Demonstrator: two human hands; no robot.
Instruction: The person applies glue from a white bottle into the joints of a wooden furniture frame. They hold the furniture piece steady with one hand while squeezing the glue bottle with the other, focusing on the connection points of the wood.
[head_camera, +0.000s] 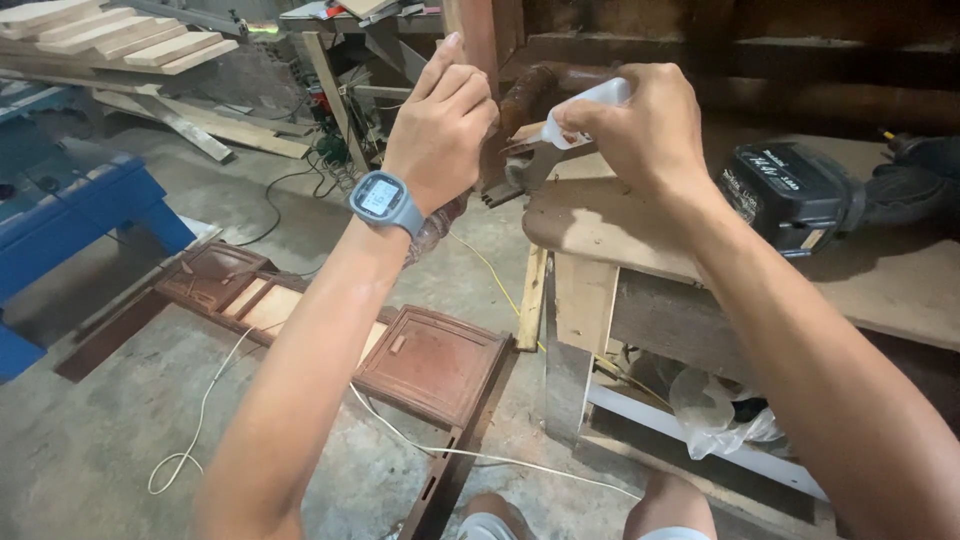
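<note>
My right hand (640, 125) grips a small white squeeze bottle (590, 105), its nozzle pointing left and down at a dark brown carved wooden piece (525, 95). My left hand (445, 125) holds that carved piece against an upright reddish wood post (478, 40); its wrist wears a grey-blue digital watch (380, 198). Both hands hover over the left end of a worn wooden workbench (600, 225). Where the nozzle tip touches is partly hidden by my fingers.
A black power-tool battery (790, 195) lies on the bench at right. On the concrete floor lies a brown panelled door frame (430, 360) with white cables (210, 400) across it. A blue bench (80, 215) stands left, stacked planks (130, 40) behind.
</note>
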